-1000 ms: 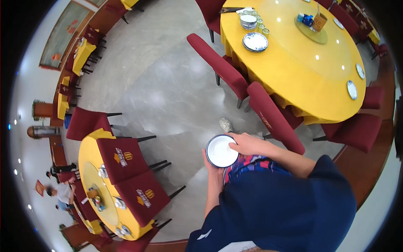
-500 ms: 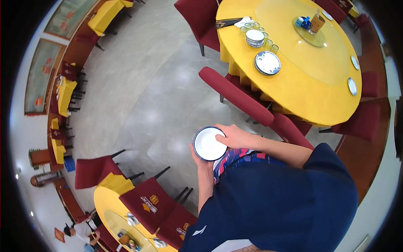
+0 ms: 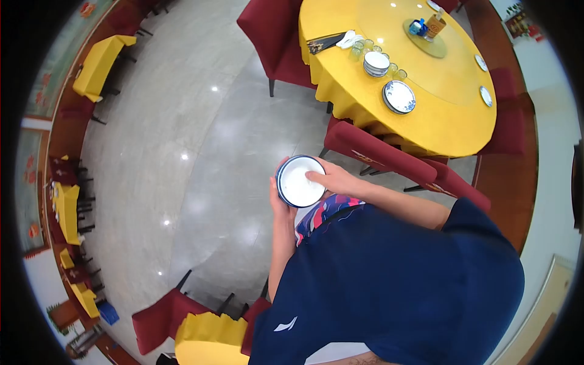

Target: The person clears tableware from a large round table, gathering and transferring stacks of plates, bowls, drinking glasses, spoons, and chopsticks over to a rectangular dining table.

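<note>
I hold a white bowl (image 3: 298, 188) with a dark blue rim in front of my body, its open top facing me. More blue edging shows under its rim, so it may be a stack; I cannot tell how many. My right hand (image 3: 331, 177) grips the right side, with the thumb inside the bowl. Around the left side and underneath curls my left hand (image 3: 280, 198), its fingertips showing at the far edge.
Ahead right, a round table (image 3: 450, 115) with a yellow cloth bears stacked bowls (image 3: 376, 63), plates (image 3: 399, 97), glasses and spoons. Red chairs (image 3: 383, 152) surround it. Another yellow-clothed table (image 3: 210, 347) with chairs stands at lower left. Grey floor (image 3: 182, 121) lies between.
The view has shifted, with the near table lower and partly out of frame. Both hands still hold the bowl; more of my left fingers now shows along its side.
</note>
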`<state>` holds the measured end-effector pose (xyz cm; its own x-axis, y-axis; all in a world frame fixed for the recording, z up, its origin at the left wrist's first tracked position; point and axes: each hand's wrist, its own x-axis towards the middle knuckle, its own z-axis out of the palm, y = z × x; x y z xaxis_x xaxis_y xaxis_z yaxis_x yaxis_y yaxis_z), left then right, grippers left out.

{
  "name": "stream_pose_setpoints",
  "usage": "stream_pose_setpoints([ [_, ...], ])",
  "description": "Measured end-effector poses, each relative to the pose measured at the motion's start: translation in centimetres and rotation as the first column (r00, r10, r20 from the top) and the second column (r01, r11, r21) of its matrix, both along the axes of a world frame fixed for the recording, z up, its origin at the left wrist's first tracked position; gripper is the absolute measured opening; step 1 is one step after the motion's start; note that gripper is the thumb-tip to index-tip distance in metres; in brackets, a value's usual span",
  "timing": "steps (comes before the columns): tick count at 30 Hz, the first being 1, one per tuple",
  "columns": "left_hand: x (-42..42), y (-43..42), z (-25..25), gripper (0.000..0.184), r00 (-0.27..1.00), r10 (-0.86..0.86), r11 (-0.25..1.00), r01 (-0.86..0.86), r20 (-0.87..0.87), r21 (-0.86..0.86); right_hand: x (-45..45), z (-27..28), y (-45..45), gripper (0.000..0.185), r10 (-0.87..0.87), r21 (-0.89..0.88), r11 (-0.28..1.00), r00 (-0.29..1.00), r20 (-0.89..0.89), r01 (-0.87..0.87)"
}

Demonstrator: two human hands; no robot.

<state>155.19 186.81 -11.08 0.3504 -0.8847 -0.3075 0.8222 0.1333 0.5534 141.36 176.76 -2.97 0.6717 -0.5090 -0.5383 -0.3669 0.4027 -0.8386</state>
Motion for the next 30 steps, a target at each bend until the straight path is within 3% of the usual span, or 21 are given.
stream_pose_setpoints([
  [4,5.2,-5.1,-0.3,0.064,0.98,-0.188,0.982,0.186,-0.063,-0.031,3.5,-1.9,-2.4,0.044,-0.2,-0.009,0.98,0.977,0.074,0.201],
  [7,6.9,-10.5,0.2,0.062,0.947,-0.32,0.947,0.32,-0.014,-0.04,4.8,-2.6,-5.4,0.044,-0.33,-0.068,0.94,0.942,0.056,0.334],
  [12,7.9,-21.4,-0.8,0.059,0.815,-0.579,0.814,0.576,-0.024,-0.075,4.7,-4.8,-12.3,0.045,-0.549,-0.164,0.82,0.835,0.044,0.548],
  [15,6.9,-28.3,-0.7,0.058,0.731,-0.682,0.73,0.678,0.033,0.086,3.8,-6.5,-16.8,0.044,-0.692,-0.092,0.713,0.719,0.063,0.695],
  [19,5.4,-36.1,-1.4,0.052,0.63,-0.776,0.592,0.745,-0.034,0.309,3.0,-9.1,-21.3,0.042,-0.838,-0.02,0.54,0.54,0.085,0.841],
  [23,3.9,-42.1,-3.2,0.051,0.631,-0.774,0.61,0.716,0.06,0.34,2.7,-11.1,-26.5,0.044,-0.875,-0.163,0.474,0.483,0.019,0.865],
  [24,3.7,-43.6,-4.2,0.049,0.652,-0.756,0.616,0.686,0.047,0.387,2.6,-11.8,-27.8,0.046,-0.877,-0.127,0.476,0.481,0.008,0.87],
  [25,3.9,-44.9,-5.0,0.049,0.643,-0.765,0.598,0.691,0.033,0.406,2.6,-11.9,-29.0,0.048,-0.88,-0.08,0.473,0.475,0.0,0.877],
  [27,4.2,-47.7,-6.1,0.046,0.582,-0.813,0.547,0.757,0.014,0.358,2.8,-12.4,-31.1,0.051,-0.891,-0.17,0.45,0.455,-0.011,0.877],
  [30,4.1,-51.9,-7.6,0.043,0.499,-0.865,0.462,0.76,0.044,0.458,3.2,-14.8,-33.8,0.056,-0.922,0.042,0.386,0.385,0.034,0.921],
])
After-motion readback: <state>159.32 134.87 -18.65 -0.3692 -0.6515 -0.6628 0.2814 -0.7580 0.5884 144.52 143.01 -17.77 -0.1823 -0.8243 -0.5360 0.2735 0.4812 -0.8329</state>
